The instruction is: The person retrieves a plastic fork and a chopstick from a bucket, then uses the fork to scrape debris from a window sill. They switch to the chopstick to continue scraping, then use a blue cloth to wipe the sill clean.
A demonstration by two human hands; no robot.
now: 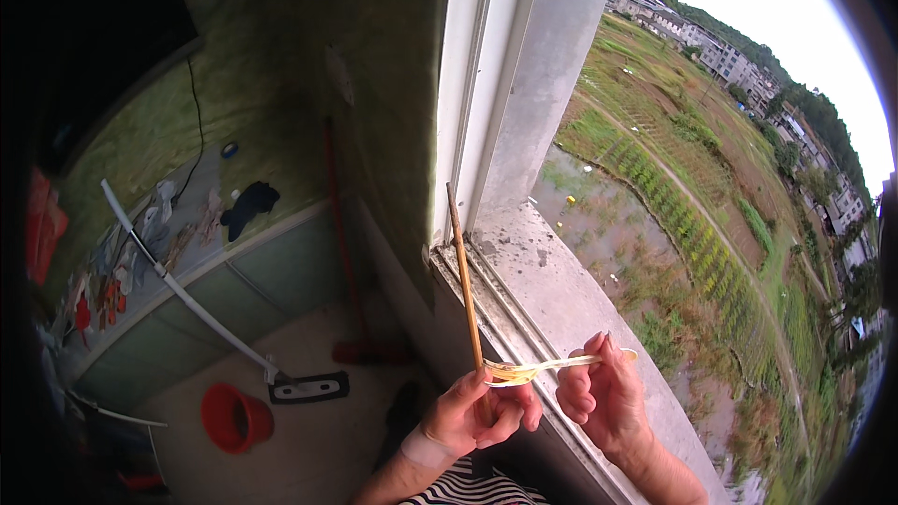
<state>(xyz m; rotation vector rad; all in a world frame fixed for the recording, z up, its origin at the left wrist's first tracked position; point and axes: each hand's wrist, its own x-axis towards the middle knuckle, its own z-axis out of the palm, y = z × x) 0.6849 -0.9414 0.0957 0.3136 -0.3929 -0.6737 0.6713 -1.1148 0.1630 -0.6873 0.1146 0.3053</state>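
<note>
In my left hand (pixel 466 417) is a slender wooden stick (pixel 463 273), gripped near its lower end and pointing up along the window frame. A whitish patch covers part of the left wrist. My right hand (pixel 612 400) pinches the handle of a pale plastic fork (pixel 551 365) between thumb and fingers. Its tines point left and meet the stick just above my left thumb. Yellowish strands or streaks show at the tine end; what they are I cannot tell. Both hands are over the window's sliding track (pixel 515 337), and the right one is beside the concrete sill (pixel 561 294).
Beyond the sill lies an outdoor drop to fields (pixel 673 175). At left, a flat mop (pixel 309 388) leans against a cluttered ledge (pixel 203 259). A red bucket (pixel 236 419) stands on the floor; a red broom (pixel 372 352) is by the wall.
</note>
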